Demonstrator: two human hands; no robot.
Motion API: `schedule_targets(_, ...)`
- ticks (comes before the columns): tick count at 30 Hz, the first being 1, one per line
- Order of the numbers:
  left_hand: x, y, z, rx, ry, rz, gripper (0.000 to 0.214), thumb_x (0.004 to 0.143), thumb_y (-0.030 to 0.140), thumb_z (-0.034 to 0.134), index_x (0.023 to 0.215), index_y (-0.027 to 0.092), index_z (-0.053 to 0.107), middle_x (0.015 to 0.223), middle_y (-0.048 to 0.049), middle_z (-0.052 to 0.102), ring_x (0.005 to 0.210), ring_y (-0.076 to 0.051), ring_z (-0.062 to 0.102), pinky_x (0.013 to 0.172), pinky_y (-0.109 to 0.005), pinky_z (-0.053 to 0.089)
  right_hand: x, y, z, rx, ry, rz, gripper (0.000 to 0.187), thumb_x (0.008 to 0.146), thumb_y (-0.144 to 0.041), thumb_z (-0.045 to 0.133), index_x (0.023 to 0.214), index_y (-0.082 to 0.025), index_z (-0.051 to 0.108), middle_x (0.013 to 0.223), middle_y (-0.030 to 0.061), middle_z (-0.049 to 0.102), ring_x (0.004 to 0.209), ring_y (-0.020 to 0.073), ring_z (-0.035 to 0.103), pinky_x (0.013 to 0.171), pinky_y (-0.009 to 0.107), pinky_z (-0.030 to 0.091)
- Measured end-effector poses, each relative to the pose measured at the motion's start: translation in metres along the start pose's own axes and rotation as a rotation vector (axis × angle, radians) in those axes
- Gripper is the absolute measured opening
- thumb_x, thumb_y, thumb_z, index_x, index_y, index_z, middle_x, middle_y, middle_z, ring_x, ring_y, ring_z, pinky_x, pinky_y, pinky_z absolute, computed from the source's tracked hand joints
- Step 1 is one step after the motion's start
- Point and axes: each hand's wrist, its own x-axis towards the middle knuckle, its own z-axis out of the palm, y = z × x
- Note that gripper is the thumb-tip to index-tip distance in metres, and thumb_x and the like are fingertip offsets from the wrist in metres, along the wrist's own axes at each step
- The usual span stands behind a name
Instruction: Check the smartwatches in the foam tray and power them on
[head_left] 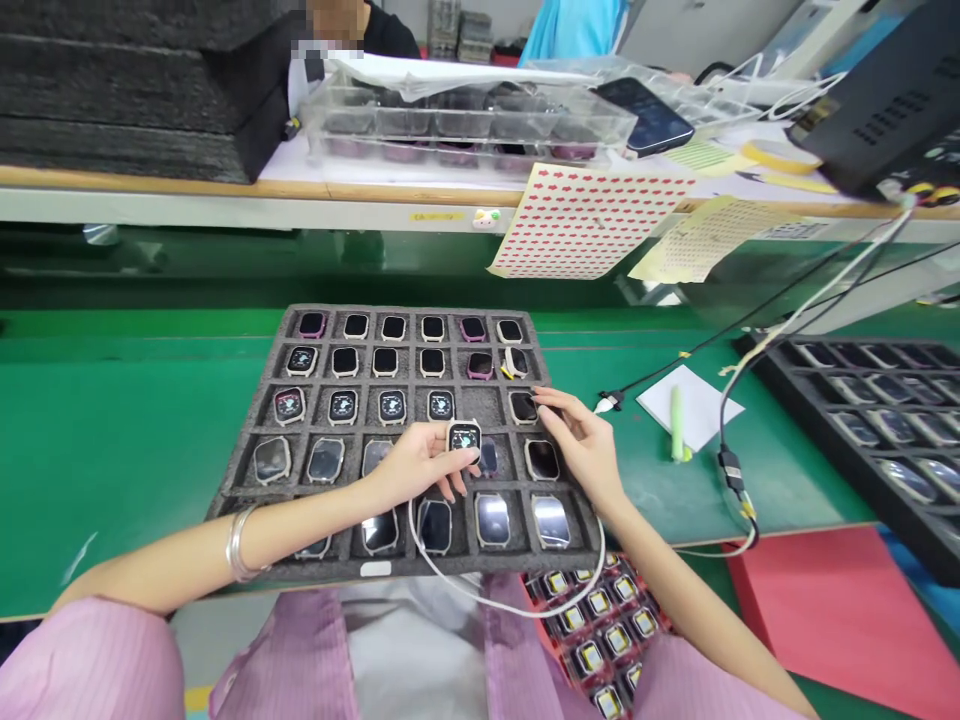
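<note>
My left hand (416,465) comes in from the left, wearing a silver bangle (241,545), and holds a smartwatch body (463,437) with a lit screen between its fingers. My right hand (581,445) hovers over the grey foam tray (375,570), its fingertips at a dark-screened watch (523,407). The tray has rows of cells holding several watch bodies, and one cell (480,405) stands empty. A thin white cable (510,590) loops below my wrists. My hands hide part of the two lower rows.
Behind the tray stand a clear plastic organizer (465,125), a phone (645,115) and a red-dotted sticker sheet (592,220). A black tray of watches (877,430) sits at right, beside a white pad and green marker (677,425). Another tray of parts (600,630) rests near my lap.
</note>
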Motion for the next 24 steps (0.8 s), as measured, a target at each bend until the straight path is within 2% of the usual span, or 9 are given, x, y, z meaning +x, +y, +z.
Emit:
schedule_targets(2, 0.002, -0.004, -0.001, 0.007, 0.0, 0.003, 0.036, 0.078, 0.045, 0.066, 0.085, 0.011, 0.055, 0.08, -0.0089, 0.068, 0.049, -0.01, 0.059, 0.041, -0.019, 0.048, 0.0, -0.016, 0.01, -0.132, -0.09, -0.161, 0.026, 0.089, -0.039, 0.06, 0.108, -0.022, 0.063, 0.123, 0.0115, 0.058, 0.117, 0.029, 0.052, 0.103, 0.051, 0.038)
schedule_targets(5, 0.002, -0.011, -0.002, 0.07, 0.01, 0.022, 0.035, 0.08, 0.046, 0.063, 0.086, 0.012, 0.056, 0.076, -0.0047, 0.066, 0.041, -0.006, 0.048, 0.037, -0.018, 0.04, -0.001, -0.043, 0.026, -0.344, -0.396, -0.429, 0.052, 0.085, -0.041, 0.065, 0.129, -0.018, 0.05, 0.129, 0.0166, 0.051, 0.118, 0.0331, 0.048, 0.098, 0.051, 0.042)
schedule_targets(6, 0.002, -0.013, -0.002, 0.095, 0.022, 0.049, 0.034, 0.081, 0.045, 0.062, 0.087, 0.012, 0.057, 0.075, -0.0034, 0.065, 0.043, -0.006, 0.048, 0.041, -0.02, 0.042, -0.001, -0.051, 0.03, -0.389, -0.483, -0.478, 0.053, 0.086, -0.04, 0.064, 0.131, -0.017, 0.048, 0.125, 0.0176, 0.053, 0.115, 0.0339, 0.05, 0.094, 0.052, 0.044)
schedule_targets(8, 0.001, -0.014, -0.002, 0.136, 0.053, 0.119, 0.032, 0.082, 0.043, 0.062, 0.09, 0.012, 0.059, 0.08, -0.0031, 0.065, 0.06, -0.011, 0.057, 0.059, -0.025, 0.049, 0.004, -0.06, 0.035, -0.423, -0.564, -0.505, 0.044, 0.089, -0.038, 0.06, 0.125, -0.016, 0.051, 0.113, 0.0162, 0.058, 0.105, 0.0331, 0.055, 0.088, 0.051, 0.047)
schedule_targets(10, 0.0, -0.013, -0.001, 0.155, 0.072, 0.161, 0.033, 0.081, 0.041, 0.064, 0.098, 0.013, 0.06, 0.092, -0.005, 0.065, 0.084, -0.018, 0.06, 0.079, -0.032, 0.05, 0.013, -0.061, 0.034, -0.367, -0.574, -0.476, 0.034, 0.089, -0.036, 0.059, 0.117, -0.018, 0.053, 0.106, 0.0127, 0.059, 0.1, 0.0304, 0.056, 0.086, 0.047, 0.048)
schedule_targets(12, 0.001, -0.013, 0.0, 0.155, 0.056, 0.127, 0.04, 0.079, 0.041, 0.067, 0.106, 0.014, 0.058, 0.101, -0.0067, 0.064, 0.096, -0.022, 0.059, 0.085, -0.035, 0.048, 0.026, -0.055, 0.028, -0.296, -0.538, -0.421, 0.033, 0.087, -0.037, 0.063, 0.114, -0.02, 0.053, 0.107, 0.0103, 0.058, 0.102, 0.0283, 0.055, 0.088, 0.043, 0.048)
schedule_targets(16, 0.003, -0.015, 0.001, 0.081, 0.012, 0.025, 0.044, 0.076, 0.042, 0.069, 0.107, 0.015, 0.056, 0.101, -0.0067, 0.064, 0.091, -0.021, 0.061, 0.082, -0.035, 0.05, 0.045, -0.033, 0.02, -0.399, -0.439, -0.357, 0.039, 0.082, -0.042, 0.069, 0.113, -0.021, 0.055, 0.108, 0.011, 0.056, 0.104, 0.0303, 0.054, 0.09, 0.047, 0.045)
schedule_targets(21, 0.004, -0.017, -0.001, 0.051, 0.011, 0.037, 0.042, 0.078, 0.039, 0.068, 0.11, 0.015, 0.055, 0.102, -0.0071, 0.064, 0.094, -0.02, 0.062, 0.083, -0.034, 0.05, 0.053, -0.021, 0.009, -0.599, -0.531, -0.412, 0.048, 0.084, -0.043, 0.068, 0.122, -0.018, 0.053, 0.115, 0.0137, 0.055, 0.107, 0.0324, 0.052, 0.088, 0.048, 0.044)
schedule_targets(24, 0.005, -0.019, -0.002, 0.051, 0.004, 0.049, 0.04, 0.079, 0.037, 0.067, 0.109, 0.014, 0.054, 0.106, -0.0089, 0.064, 0.096, -0.02, 0.061, 0.083, -0.035, 0.05, 0.058, -0.02, -0.01, -0.678, -0.606, -0.403, 0.035, 0.087, -0.038, 0.065, 0.115, -0.019, 0.058, 0.112, 0.0121, 0.056, 0.103, 0.0312, 0.054, 0.085, 0.046, 0.045)
